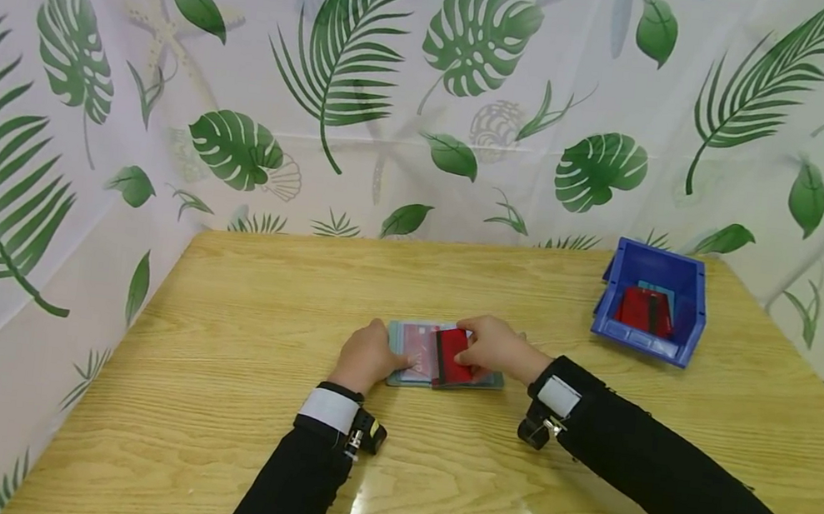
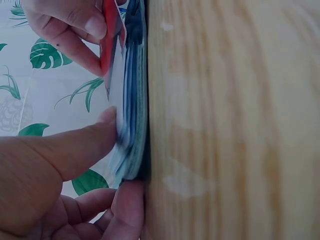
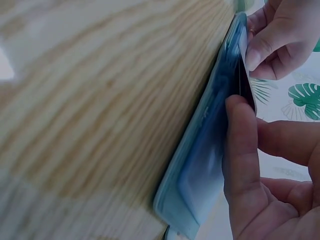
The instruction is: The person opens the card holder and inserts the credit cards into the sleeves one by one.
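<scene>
A teal card holder [image 1: 395, 337] with clear plastic sleeves lies spread on the wooden table, several leaves stacked in it in the left wrist view. My left hand [image 1: 362, 357] grips its left end, thumb on top and fingers at the lower edge. Between the thumb and fingers of my right hand [image 1: 496, 347] is a red card [image 1: 454, 353] with a black stripe, pinched over the holder's right half. A pinkish printed area [image 1: 419, 351] shows left of the stripe, beside my left thumb. In the right wrist view the card's edge stands up from the sleeves.
A blue plastic bin [image 1: 618, 266] stands at the table's back right, with a red card [image 1: 635, 308] with a dark stripe and a light-blue item [image 1: 667, 296] inside. A leaf-printed cloth [image 1: 515, 134] hangs behind the table [image 1: 265, 292] and along its left side.
</scene>
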`<state>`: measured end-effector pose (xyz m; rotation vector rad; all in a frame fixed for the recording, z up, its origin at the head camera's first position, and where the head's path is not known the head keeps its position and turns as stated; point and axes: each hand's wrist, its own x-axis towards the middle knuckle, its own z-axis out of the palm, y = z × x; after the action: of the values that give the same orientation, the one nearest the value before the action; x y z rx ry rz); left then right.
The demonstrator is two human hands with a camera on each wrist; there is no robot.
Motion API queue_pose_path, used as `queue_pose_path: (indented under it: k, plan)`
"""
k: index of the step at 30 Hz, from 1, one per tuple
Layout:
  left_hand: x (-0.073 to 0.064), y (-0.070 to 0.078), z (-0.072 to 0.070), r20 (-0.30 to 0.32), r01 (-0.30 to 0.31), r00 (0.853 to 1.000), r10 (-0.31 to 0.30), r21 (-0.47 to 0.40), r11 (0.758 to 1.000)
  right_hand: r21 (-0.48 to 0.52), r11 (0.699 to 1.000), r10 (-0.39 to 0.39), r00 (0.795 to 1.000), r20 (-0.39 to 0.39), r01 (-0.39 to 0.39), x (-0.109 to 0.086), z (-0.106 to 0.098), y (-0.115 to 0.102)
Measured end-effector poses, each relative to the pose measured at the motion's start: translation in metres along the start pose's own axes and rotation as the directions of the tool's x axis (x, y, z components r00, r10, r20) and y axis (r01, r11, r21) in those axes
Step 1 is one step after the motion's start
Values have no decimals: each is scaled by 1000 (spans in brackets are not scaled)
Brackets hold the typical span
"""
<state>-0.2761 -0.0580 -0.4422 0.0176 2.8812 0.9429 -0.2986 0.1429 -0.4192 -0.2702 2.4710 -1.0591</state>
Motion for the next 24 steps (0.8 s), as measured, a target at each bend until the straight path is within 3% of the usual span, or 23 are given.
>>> queue_pose_path:
  k: [13, 17, 21, 22, 24]
  plan:
    - [0, -1, -2, 5, -7, 1000, 7, 21, 1000, -18, 1000, -6, 997, -72, 5, 17, 15, -8]
    - [-1, -1, -3, -1, -8, 1000, 8, 22, 1000, -167, 986, -46, 994, -101, 29, 18, 17, -11]
    - [-3, 0, -2, -6, -15, 1000, 15, 16, 1000, -394, 916, -135, 984, -114, 80, 14, 16, -11]
    - [-3, 0, -2, -6, -16, 1000, 16, 12, 1000, -421, 903, -146, 983, -112, 86, 12, 15, -11]
    - [-3, 1, -1, -5, -16, 1000, 16, 3, 1000, -410, 908, -144, 985, -100, 91, 8, 12, -9]
